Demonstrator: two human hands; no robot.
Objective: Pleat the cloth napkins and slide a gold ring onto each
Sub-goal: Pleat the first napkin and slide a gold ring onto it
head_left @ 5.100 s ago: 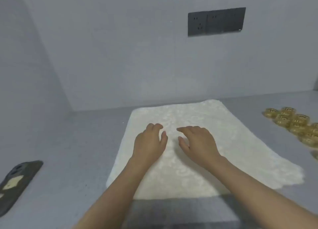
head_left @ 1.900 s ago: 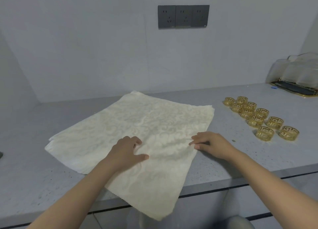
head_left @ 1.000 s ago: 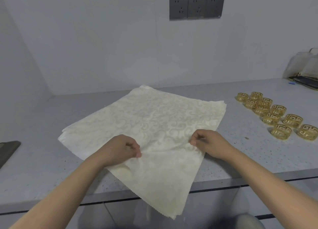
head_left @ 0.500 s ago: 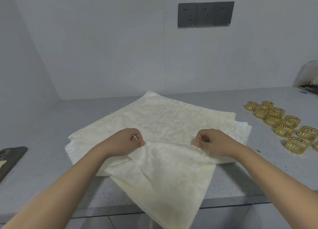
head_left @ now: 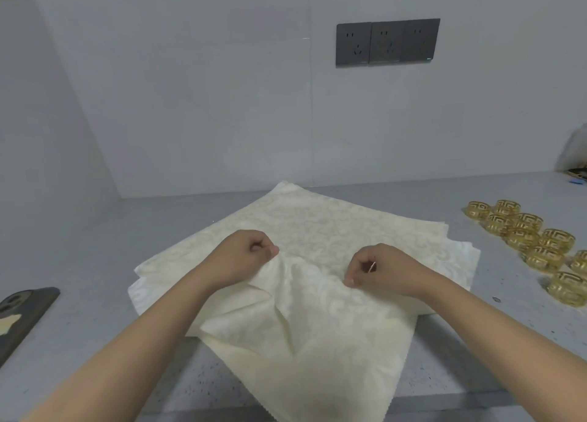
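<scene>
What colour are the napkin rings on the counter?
Gold, with an openwork key pattern; napkin rings, head view.

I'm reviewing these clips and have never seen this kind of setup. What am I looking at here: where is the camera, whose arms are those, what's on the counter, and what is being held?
There is no machine here. The single view comes from a camera worn on a person's head, looking forward and down, so the two bare arms reaching in from below are that person's own. The left hand and right hand each pinch a fold of the top napkin, whose near corner hangs over the edge of the grey counter. It lies on a stack of cream napkins. To the right sits a cluster of gold rings, none yet on a napkin. A dark phone lies at the far left, and wall sockets are above.
</scene>
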